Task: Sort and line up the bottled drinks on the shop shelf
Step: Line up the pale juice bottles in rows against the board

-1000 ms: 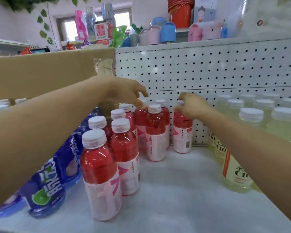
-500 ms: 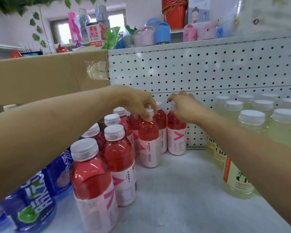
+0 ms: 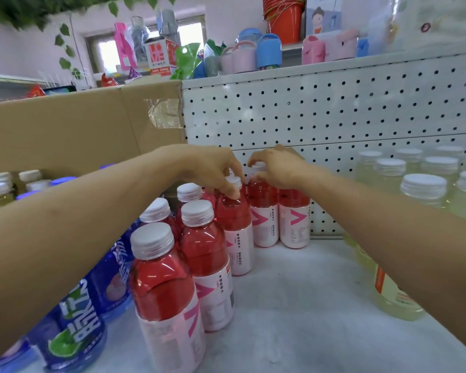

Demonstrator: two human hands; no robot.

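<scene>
Reaching toward the back of the shelf (image 3: 293,305), both hands sat on red drinks at frame centre. L hand (image 3: 213,170) was curled down over the white cap of a red bottle (image 3: 233,219), thumb & fingertips pinching it. R hand (image 3: 277,170) gripped the cap of a second red bottle (image 3: 262,211) just to the right, up against the pegboard back panel (image 3: 334,109). A third red bottle (image 3: 293,222) stood touching that one, its top hidden under the R wrist. More red bottles (image 3: 162,292) ran in 2 rough rows from centre to lower left, upright, packed close. Blue bottles (image 3: 76,332) crowded lower left, partly covered by the L forearm. Pale yellow-green bottles (image 3: 420,189) filled the right side, R forearm crossing in front of them. A cardboard box (image 3: 78,125) blocked the upper left w/ more caps below it. On top of the panel, upper frame: an orange bucket (image 3: 283,20), pink & blue containers (image 3: 267,52), ivy leaves (image 3: 65,47).
</scene>
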